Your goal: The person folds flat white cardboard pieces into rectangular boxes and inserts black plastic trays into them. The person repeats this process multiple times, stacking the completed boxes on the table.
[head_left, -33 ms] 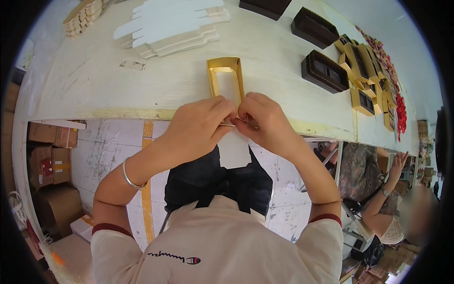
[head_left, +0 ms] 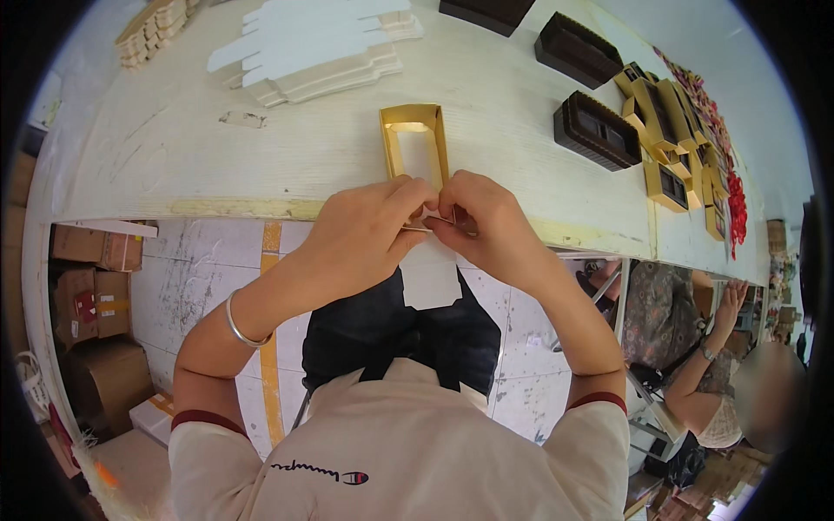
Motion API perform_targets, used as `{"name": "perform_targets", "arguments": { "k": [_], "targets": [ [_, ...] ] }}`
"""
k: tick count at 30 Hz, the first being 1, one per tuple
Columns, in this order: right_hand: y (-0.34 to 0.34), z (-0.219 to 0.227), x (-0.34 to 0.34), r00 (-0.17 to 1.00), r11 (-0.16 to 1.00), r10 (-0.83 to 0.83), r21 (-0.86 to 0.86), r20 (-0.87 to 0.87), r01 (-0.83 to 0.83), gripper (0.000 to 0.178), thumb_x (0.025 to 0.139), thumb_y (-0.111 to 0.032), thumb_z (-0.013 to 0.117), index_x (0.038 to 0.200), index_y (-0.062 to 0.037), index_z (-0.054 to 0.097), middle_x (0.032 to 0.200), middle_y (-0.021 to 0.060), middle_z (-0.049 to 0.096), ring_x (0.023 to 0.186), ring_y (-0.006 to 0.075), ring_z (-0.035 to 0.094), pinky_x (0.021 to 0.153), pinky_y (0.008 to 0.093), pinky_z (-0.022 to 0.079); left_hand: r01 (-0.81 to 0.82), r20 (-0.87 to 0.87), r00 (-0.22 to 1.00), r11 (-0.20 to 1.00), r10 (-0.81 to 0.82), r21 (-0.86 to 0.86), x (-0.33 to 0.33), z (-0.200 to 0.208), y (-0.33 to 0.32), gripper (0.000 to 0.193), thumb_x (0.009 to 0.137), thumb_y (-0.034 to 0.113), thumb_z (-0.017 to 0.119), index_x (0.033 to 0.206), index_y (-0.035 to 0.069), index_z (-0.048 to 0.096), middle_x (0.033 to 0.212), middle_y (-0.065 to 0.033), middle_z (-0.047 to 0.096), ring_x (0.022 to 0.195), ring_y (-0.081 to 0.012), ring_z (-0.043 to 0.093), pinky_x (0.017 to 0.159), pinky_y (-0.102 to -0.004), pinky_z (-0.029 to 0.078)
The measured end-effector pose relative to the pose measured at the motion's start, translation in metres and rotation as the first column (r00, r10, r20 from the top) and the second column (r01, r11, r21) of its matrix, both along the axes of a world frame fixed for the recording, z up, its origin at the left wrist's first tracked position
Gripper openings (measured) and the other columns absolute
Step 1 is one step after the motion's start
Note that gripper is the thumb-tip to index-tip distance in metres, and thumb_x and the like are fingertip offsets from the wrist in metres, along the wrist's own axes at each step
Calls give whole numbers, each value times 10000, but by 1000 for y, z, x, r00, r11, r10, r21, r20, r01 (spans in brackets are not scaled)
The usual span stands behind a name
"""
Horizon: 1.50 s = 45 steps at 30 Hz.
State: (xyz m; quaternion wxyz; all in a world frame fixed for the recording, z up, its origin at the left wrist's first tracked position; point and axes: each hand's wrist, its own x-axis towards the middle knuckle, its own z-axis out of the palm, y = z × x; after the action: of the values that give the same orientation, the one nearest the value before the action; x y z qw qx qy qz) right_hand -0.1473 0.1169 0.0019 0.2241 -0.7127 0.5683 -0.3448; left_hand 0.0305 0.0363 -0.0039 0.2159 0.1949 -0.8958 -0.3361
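A gold cardboard box [head_left: 442, 143] with raised walls lies at the table's front edge, its far end pointing away from me. My left hand [head_left: 373, 227] pinches the near end of it on the left side. On the right side, my right hand [head_left: 488, 219] has thumb and curled fingers closed on the same end. The fingertips almost meet at the middle and hide most of the folded card there. A pale flap [head_left: 432, 276] hangs below the hands, over my lap.
Stacked white card blanks [head_left: 317, 52] lie at the far left of the table [head_left: 217, 161]. Dark brown trays [head_left: 596, 130] stand to the right, beside a pile of gold boxes [head_left: 662, 113] and red cords [head_left: 737, 217]. A co-worker's arm [head_left: 708, 352] is at the right; cartons [head_left: 109, 382] sit lower left.
My right hand's fingers have shifted slightly at the box's near end, widening the small gap between the hands. The box stays in place. The co-worker's hand has moved slightly.
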Motion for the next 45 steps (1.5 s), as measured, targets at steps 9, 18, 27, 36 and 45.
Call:
{"name": "perform_targets", "arguments": {
  "k": [9,18,27,36,45],
  "targets": [
    [30,6,-4,980,975,57,-199,-192,-96,515,681,68,689,1176,-29,589,1020,147,541,900,299,579,754,363,486,49,7,999,988,-50,144,4,3,-7,103,798,49,706,824,10,615,775,-85,573,599,-185,554,552,-271,436],
    [15,-33,-3,982,955,35,-297,185,22,371,748,60,697,1085,-40,578,980,91,568,809,231,565,701,311,471,217,-153,976,732,-154,646,5,11,-28,322,918,274,637,1090,36,506,847,-68,625,662,-130,527,635,-283,443],
    [17,-24,22,948,886,-263,-433,-179,164,254,791,-25,703,1022,-50,600,1011,108,539,768,191,541,622,267,412,74,-107,994,877,-26,475,3,3,-11,312,933,57,566,1187,70,386,1228,-91,463,875,-103,538,674,-240,453],
    [3,-18,13,882,954,-139,-299,-450,-2,204,696,-75,717,891,-48,666,830,92,526,722,261,518,639,338,417,-9,-140,990,993,26,115,5,-11,1,136,869,48,639,959,23,541,909,-100,585,726,-211,589,611,-292,458],
    [-5,24,-40,986,992,62,-102,-153,-79,321,755,13,680,1073,-25,658,1267,134,528,970,291,583,803,331,495,358,160,926,930,-343,-79,16,22,-51,131,804,158,695,812,63,605,858,-74,621,901,-277,560,795,-376,448]
  ]
}}
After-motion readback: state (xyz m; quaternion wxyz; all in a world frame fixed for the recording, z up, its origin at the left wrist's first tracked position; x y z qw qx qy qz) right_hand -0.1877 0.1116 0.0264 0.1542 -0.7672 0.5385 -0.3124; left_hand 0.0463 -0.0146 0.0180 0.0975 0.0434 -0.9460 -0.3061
